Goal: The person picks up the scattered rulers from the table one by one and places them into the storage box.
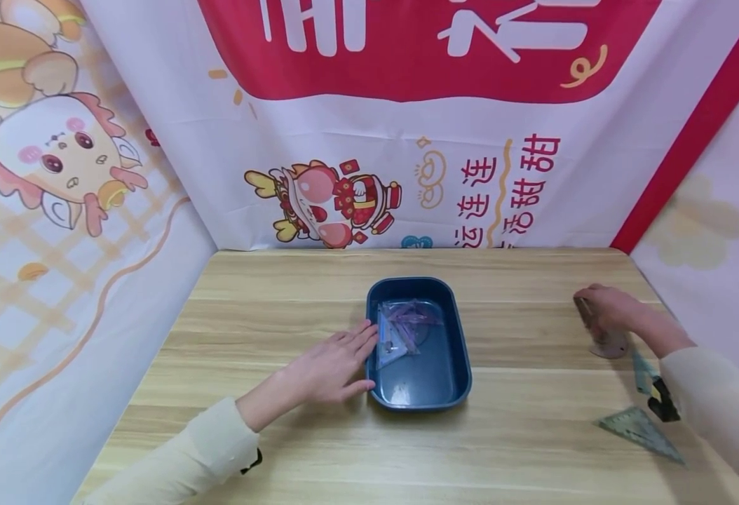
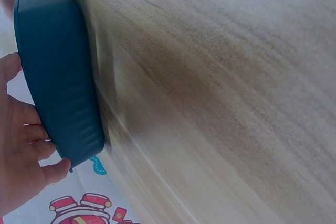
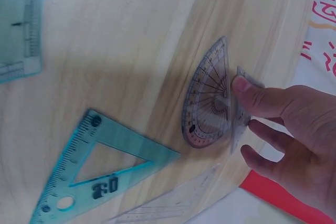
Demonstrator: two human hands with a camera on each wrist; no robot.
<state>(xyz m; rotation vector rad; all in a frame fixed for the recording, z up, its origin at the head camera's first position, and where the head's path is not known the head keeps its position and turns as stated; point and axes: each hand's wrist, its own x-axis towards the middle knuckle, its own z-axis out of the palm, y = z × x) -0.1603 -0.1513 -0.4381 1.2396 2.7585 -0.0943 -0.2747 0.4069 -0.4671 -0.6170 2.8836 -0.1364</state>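
Nearest us on the light wood-grain table [image 1: 521, 449] lies a pale green set square [image 1: 642, 433], with a teal set square [image 3: 126, 177] just beyond it, near the right sleeve [image 1: 716, 389]. At mid-table we see the deep blue tray [image 1: 429, 386]; the left hand [image 1: 338, 365] touches its left rim, fingers spread and fairly straight, gripping nothing. Inside lie a clear pouch [image 1: 391, 344] and purple-tinted plastic pieces [image 1: 415, 313]. Farther right, the right hand [image 1: 611, 308] pinches a clear plastic piece [image 3: 239, 124] on edge between thumb and fingers, right beside a clear protractor [image 3: 205, 98] on the wood. Past the table's far edge hangs a white cloth [image 1: 357, 119] with red lettering and a cartoon figure; a checked cartoon cloth [image 1: 85, 280] lines the left side.
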